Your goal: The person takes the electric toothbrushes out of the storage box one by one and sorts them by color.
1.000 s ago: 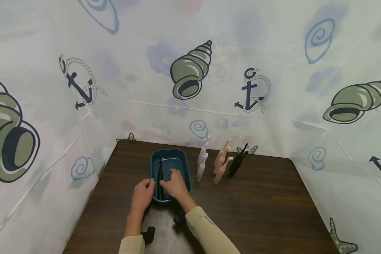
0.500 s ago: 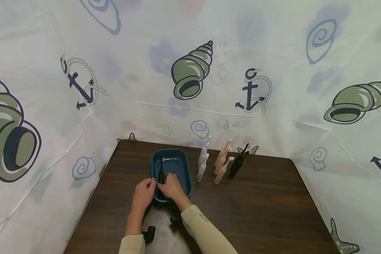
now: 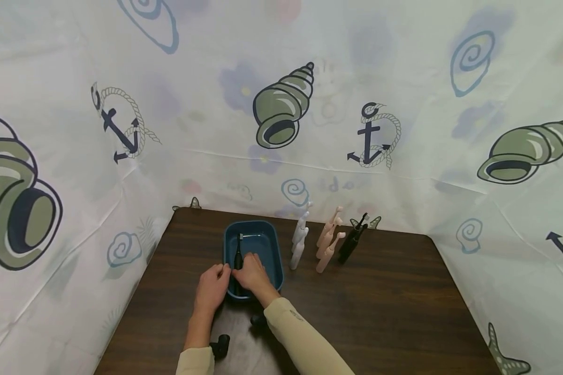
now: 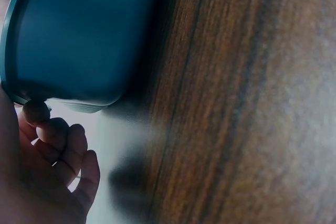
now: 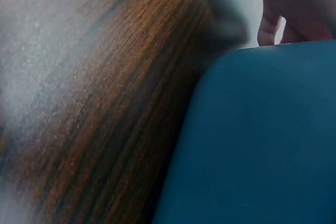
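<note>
A blue tray (image 3: 273,245) stands on the table, with a black electric toothbrush (image 3: 238,258) lying lengthwise along its left side. My left hand (image 3: 211,287) pinches the tray's left rim; in the left wrist view its curled fingers (image 4: 73,150) sit below the rim. Inside the tray, my right hand (image 3: 254,275) grips the toothbrush handle, thumb across it near the left wall. The hand covers part of the handle. In the right wrist view the tray wall (image 5: 262,140) hides most of the fingers.
Right of the tray stand upright electric toothbrushes: white ones (image 3: 298,250), pink ones (image 3: 327,252) and black ones (image 3: 351,244). All rest on the dark wooden table (image 3: 380,302). A patterned cloth (image 3: 206,172) hangs behind the table.
My right hand has moved left inside the tray and closed in on the toothbrush handle. The left hand stays at the rim. The toothbrush and tray look unmoved.
</note>
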`<move>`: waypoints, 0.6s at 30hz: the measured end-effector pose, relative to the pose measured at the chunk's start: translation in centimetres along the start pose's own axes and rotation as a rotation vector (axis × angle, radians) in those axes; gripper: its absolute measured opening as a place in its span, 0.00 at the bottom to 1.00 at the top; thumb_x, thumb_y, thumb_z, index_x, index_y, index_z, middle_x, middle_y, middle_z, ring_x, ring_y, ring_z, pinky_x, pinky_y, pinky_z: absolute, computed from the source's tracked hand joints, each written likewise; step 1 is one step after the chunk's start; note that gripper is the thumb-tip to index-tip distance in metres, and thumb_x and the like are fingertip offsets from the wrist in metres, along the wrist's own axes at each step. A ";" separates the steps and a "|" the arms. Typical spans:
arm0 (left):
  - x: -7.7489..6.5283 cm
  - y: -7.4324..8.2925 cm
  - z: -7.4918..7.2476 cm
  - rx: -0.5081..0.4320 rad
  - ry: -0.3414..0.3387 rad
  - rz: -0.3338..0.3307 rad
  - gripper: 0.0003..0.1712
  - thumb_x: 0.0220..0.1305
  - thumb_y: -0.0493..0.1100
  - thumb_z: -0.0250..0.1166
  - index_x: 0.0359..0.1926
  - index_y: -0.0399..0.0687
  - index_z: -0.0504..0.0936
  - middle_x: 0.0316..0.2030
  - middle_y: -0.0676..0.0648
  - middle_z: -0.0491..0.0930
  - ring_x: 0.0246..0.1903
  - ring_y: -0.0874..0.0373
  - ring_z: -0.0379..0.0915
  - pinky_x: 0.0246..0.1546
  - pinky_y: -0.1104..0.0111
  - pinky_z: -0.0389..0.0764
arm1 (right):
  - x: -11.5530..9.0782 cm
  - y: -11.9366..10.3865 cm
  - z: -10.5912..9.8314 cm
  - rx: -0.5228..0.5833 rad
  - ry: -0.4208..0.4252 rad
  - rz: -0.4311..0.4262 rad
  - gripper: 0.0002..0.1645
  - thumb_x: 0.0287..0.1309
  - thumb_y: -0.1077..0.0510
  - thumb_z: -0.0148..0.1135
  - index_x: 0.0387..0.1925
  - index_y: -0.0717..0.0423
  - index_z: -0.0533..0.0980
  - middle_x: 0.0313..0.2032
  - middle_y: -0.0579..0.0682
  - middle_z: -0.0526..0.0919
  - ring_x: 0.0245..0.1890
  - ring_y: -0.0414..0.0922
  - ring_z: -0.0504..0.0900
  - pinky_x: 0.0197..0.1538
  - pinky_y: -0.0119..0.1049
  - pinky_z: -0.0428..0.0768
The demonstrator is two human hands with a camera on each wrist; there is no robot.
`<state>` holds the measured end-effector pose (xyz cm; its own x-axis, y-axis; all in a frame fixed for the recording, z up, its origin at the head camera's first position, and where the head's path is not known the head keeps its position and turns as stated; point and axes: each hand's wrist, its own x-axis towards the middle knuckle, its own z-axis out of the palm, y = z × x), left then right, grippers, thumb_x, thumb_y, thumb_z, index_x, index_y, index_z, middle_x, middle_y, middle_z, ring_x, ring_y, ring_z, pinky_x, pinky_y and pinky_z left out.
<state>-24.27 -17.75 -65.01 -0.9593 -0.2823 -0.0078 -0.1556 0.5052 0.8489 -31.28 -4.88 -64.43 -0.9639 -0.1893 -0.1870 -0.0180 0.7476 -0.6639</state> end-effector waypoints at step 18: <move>0.1 -0.1 0.1 0.010 0.022 0.014 0.26 0.82 0.52 0.54 0.23 0.49 0.66 0.27 0.48 0.63 0.25 0.53 0.62 0.32 0.62 0.63 | -0.6 -0.1 -1.6 0.055 -0.020 0.019 0.30 0.65 0.48 0.74 0.60 0.61 0.77 0.54 0.59 0.81 0.49 0.56 0.82 0.52 0.53 0.82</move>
<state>-24.35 -17.72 -65.21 -0.9561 -0.2927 0.0160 -0.1442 0.5172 0.8436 -31.15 -3.87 -63.10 -0.9585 -0.1888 -0.2137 0.0151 0.7149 -0.6990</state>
